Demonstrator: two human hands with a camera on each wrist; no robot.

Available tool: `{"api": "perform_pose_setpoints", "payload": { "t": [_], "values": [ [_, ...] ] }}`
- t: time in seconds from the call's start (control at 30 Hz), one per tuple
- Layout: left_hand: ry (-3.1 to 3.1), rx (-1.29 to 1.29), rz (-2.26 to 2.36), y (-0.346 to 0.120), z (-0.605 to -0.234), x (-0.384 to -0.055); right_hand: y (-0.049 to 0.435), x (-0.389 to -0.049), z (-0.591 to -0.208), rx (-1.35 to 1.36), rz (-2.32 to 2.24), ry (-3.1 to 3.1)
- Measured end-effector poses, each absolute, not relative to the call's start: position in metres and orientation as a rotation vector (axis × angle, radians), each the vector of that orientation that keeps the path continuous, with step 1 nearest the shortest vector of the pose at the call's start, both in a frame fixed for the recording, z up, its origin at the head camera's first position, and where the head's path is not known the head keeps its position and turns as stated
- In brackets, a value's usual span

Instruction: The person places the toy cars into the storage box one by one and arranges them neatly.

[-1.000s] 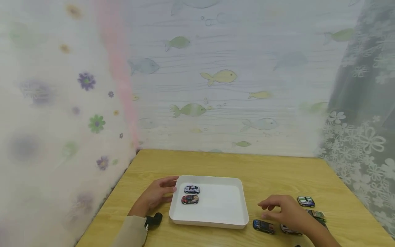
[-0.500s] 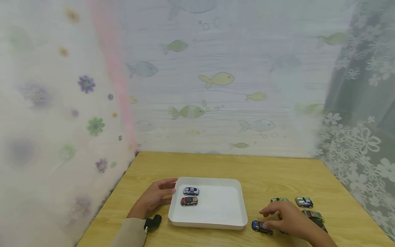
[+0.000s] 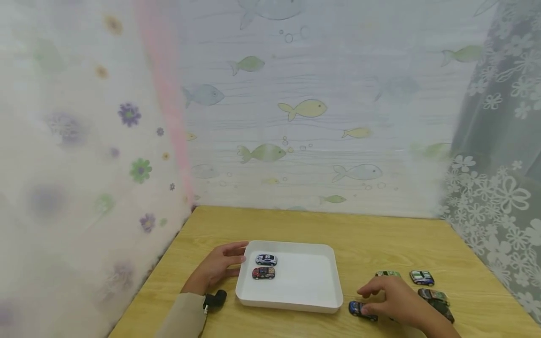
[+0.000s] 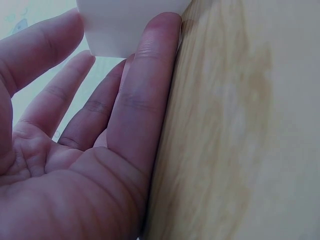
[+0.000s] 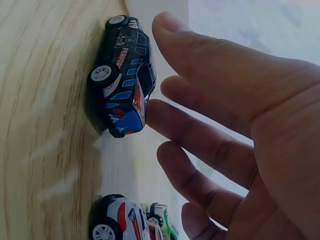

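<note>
A white tray (image 3: 304, 281) lies on the wooden table, holding a white-and-blue toy car (image 3: 266, 259) and a red-and-black toy car (image 3: 264, 272) at its left side. My left hand (image 3: 215, 265) rests against the tray's left wall; in the left wrist view its fingers (image 4: 145, 75) are nearly straight at the white wall. Right of the tray, my right hand (image 3: 395, 300) hovers over a blue-and-black toy car (image 5: 125, 80). Its thumb and loosely bent fingers are spread around the car, not gripping it. The right hand partly hides that car in the head view.
Around the right hand stand more toy cars: a green one (image 3: 387, 274), a white-and-green one (image 3: 421, 278), a multicoloured one (image 3: 434, 296) and a dark one (image 3: 441, 310). A white-and-red car (image 5: 122, 220) shows in the right wrist view. Printed curtains (image 3: 308, 164) hang behind the table.
My right hand has lowered towards the blue-and-black toy car, uncovering the green car behind it. The left hand has kept its place at the tray. The head view has shifted slightly.
</note>
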State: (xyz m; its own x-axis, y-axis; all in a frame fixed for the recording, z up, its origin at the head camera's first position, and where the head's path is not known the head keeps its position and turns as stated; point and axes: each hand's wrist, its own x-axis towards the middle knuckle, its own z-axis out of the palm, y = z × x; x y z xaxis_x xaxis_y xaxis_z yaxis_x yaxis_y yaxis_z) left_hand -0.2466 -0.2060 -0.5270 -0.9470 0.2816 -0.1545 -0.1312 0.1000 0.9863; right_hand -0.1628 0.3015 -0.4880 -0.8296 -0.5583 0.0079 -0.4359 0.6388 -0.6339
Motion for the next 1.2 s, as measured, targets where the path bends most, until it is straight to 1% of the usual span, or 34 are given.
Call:
{"api": "perform_pose_setpoints", "payload": {
  "t": [0.43,0.73,1.2],
  "values": [
    [2.092,0.116,1.918,-0.2072,-0.5219,-0.2455,0.2976,-0.1656,-0.4881,-0.833,-0.938,2.697],
    [2.091,0.124,1.901,-0.2063,-0.5237,-0.2438,0.2985,-0.1603,-0.4930,-0.817,-0.983,2.650],
    [2.091,0.137,1.897,-0.2045,-0.5208,-0.2407,0.2991,-0.1580,-0.4882,-0.831,-1.018,2.578]
  ]
}}
